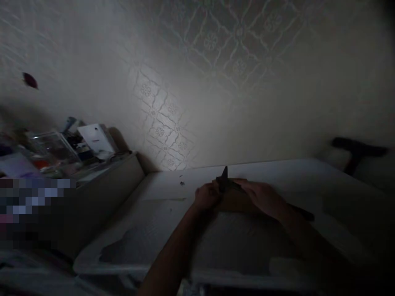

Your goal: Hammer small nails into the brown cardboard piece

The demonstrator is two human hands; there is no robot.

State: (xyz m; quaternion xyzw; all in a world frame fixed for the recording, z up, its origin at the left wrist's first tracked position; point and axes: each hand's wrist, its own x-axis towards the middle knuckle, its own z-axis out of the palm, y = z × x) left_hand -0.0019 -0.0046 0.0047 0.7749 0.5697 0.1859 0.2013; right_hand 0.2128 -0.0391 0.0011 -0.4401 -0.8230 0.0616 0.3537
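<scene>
A small dark pointed object (225, 181) stands up between my hands, over a brownish flat piece (236, 202) on the white table (163, 187). My left hand (207, 196) is closed at the left end of these, its fingers curled against the dark object. From the right, my right hand (262, 195) reaches over the brown piece, fingers stretched toward the dark object and touching or nearly touching it. Dim light hides the exact contact. Beyond my right wrist a dark bar-like thing (302, 212) lies on the table.
A cluttered shelf unit (108, 193) rises at the left, with a white box (97, 139) and a clear plastic case (55, 148). Small dark bits (182, 183) lie behind my left hand. A dark T-shaped object (354, 153) is at the right; a patterned wall stands behind.
</scene>
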